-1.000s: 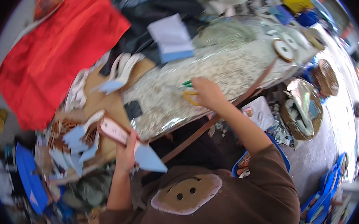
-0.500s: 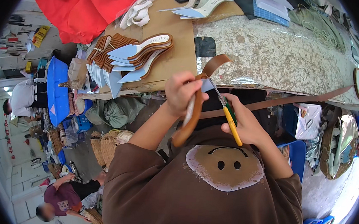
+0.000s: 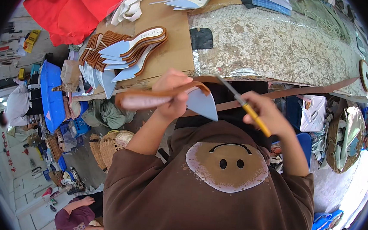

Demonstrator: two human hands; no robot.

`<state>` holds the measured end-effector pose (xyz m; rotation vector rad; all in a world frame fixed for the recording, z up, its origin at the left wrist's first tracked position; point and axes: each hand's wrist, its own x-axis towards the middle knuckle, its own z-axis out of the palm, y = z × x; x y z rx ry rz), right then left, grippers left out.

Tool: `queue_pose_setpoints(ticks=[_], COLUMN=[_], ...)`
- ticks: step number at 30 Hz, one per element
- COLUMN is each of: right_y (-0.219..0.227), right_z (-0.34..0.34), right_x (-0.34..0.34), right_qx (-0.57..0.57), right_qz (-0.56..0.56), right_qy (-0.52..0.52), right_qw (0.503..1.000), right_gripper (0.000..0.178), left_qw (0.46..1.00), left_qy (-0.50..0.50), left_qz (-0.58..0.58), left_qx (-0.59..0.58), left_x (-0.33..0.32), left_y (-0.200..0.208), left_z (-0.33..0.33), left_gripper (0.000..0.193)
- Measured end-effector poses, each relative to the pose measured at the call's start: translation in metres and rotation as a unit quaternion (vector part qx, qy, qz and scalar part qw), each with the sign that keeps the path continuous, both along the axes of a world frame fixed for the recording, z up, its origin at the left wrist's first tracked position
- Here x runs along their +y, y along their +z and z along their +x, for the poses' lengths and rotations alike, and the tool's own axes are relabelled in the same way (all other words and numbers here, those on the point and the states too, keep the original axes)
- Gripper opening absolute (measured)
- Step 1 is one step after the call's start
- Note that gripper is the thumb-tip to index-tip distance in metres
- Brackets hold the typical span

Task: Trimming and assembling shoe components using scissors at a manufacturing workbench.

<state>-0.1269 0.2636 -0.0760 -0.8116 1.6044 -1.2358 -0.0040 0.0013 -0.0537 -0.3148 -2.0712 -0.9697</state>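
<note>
Fingers of my left hand [image 3: 170,96] are closed round a shoe insole [image 3: 202,104] with a pale blue-grey pointed end and brown edging. The insole is tilted, its rounded brown-rimmed end blurred toward the left. A short brown end of strip [image 3: 205,78] sticks out beyond the hand. My right hand [image 3: 264,115] grips yellow-handled scissors [image 3: 253,114]. Their blades point up and left beside that strip end; whether they touch it I cannot tell. A long brown strip [image 3: 293,94] passes behind the scissors, from a roll [image 3: 365,76] at the right toward my lap.
Stacked insoles [image 3: 131,46] with brown edging lie on a cardboard sheet [image 3: 177,41] at the table's left. More insoles [image 3: 193,1], red cloth [image 3: 78,5] and white tape [image 3: 132,5] are farther back. A blue tub [image 3: 52,96] and a co-worker [image 3: 74,216] are at the left.
The insole has turned, its blue-grey end now facing right. The scissors have moved right and down, their blades away from where they crossed the strip. The co-worker has shifted lower in view.
</note>
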Motion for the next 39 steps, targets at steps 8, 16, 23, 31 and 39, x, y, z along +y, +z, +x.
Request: queue_pose_setpoints(ticks=[8,16,23,31,39], right_y=[0.036,0.003,-0.036,-0.031,-0.028], right_z=[-0.112,0.03,0.037,0.01,-0.068], right_x=[0.003,-0.071,-0.085,-0.075,-0.003], right_qx=[0.722,0.291,0.14,0.269,0.436], right_qz=[-0.004,-0.1,-0.136,-0.12,-0.048], right_qy=[-0.202,-0.031,-0.025,-0.151,-0.318], right_qw=[0.662,0.951,0.98,0.944,0.841], right_gripper=[0.037,0.029,0.026,0.025,0.018], left_qw=[0.902,0.926,0.753,0.921,0.893], left_qy=[-0.103,-0.03,-0.094,0.341,0.338], left_qz=[0.344,0.341,0.638,-0.154,-0.255], left_qx=[-0.241,-0.159,-0.133,-0.111,-0.152], left_x=[0.035,0.039,0.043,-0.076,-0.157], left_y=[-0.02,-0.038,0.002,0.013,0.004], left_z=[0.014,0.009,0.016,-0.027,-0.073], left_gripper=[0.016,0.02,0.057,0.029,0.042])
